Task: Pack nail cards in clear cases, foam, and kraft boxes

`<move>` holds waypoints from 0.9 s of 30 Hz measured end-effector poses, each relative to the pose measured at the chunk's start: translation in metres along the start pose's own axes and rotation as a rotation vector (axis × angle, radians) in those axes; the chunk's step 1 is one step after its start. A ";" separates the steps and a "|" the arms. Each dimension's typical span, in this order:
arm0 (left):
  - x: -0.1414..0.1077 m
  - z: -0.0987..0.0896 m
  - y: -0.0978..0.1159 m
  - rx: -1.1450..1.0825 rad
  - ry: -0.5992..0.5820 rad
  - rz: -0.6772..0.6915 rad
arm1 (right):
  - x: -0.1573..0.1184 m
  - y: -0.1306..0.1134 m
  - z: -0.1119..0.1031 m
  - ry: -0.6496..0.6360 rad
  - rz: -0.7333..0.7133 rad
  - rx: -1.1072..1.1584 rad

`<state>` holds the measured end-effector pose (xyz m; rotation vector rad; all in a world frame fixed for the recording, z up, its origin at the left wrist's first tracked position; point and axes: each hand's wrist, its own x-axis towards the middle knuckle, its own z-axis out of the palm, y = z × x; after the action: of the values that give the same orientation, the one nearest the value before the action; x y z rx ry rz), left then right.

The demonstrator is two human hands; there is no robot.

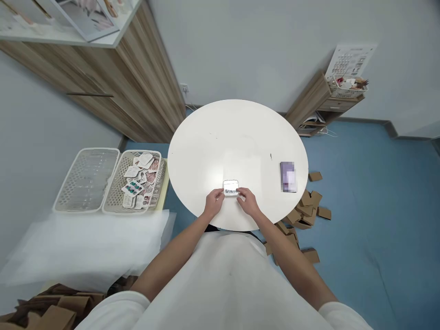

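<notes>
Small clear case [231, 188]: on white table [233, 137], between the hands | left hand [213, 202], right hand [248, 201]: fingers at opposite edges; firm grasp indeterminable | step, apparently: two-handed handling; next move calls for even fingertip pressure

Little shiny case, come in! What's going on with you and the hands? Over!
Left hand and right hand at opposite sides of small case. Case at near side of white table. Purple item off right, not in the way. Over.
</notes>
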<state>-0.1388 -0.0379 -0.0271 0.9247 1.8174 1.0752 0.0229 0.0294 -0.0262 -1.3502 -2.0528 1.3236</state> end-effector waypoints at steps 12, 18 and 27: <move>-0.046 0.063 -0.003 0.137 -0.003 0.027 | -0.048 0.048 -0.037 -0.106 -0.042 -0.037; -0.054 0.067 -0.008 0.372 -0.031 0.089 | -0.057 0.053 -0.031 -0.159 -0.045 -0.127; -0.045 0.048 -0.005 0.810 -0.355 0.497 | -0.042 0.038 -0.036 -0.218 -0.336 -0.683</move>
<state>-0.0787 -0.0642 -0.0344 1.9823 1.7536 0.3494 0.0886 0.0160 -0.0319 -1.0339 -2.8867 0.6644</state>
